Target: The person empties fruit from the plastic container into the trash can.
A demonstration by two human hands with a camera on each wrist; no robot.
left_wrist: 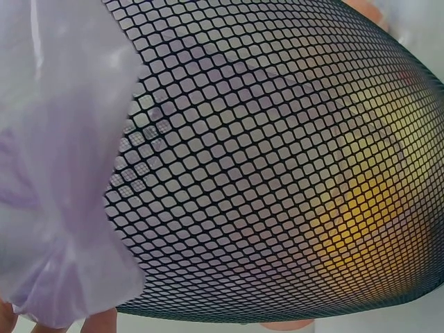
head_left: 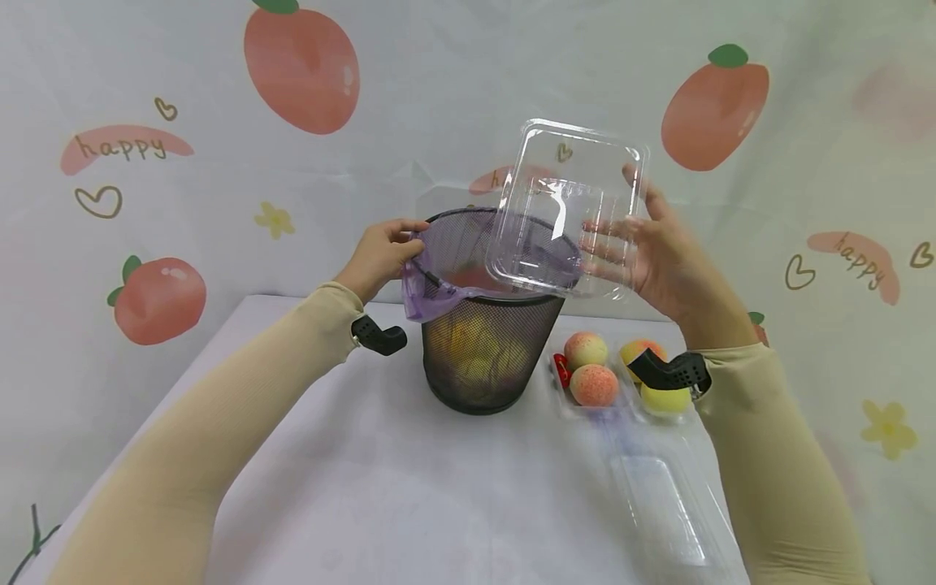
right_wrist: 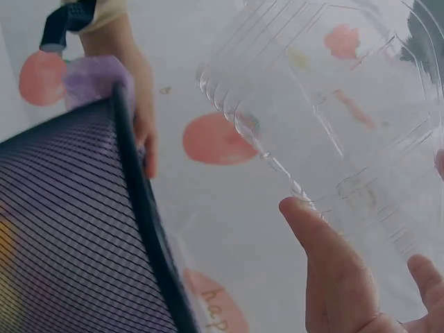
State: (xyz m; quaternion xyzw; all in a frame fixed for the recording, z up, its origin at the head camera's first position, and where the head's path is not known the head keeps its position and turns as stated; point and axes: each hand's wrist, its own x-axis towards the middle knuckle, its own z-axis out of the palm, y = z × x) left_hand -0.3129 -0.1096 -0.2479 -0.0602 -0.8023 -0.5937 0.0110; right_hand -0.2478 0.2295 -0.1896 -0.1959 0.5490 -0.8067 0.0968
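Note:
A black mesh wastebasket lined with a purple bag stands mid-table, with yellow fruit showing through its mesh. My left hand grips the basket's near-left rim over the bag's folded edge; two of its fingertips show below the purple bag. My right hand holds an empty clear plastic clamshell container tilted over the basket's mouth, fingers spread behind it. In the right wrist view the thumb lies against the container, beside the basket rim.
A clear tray right of the basket holds several peach-like fruits and something small and red. Another empty clear container lies at the table's near right. A fruit-print cloth hangs behind.

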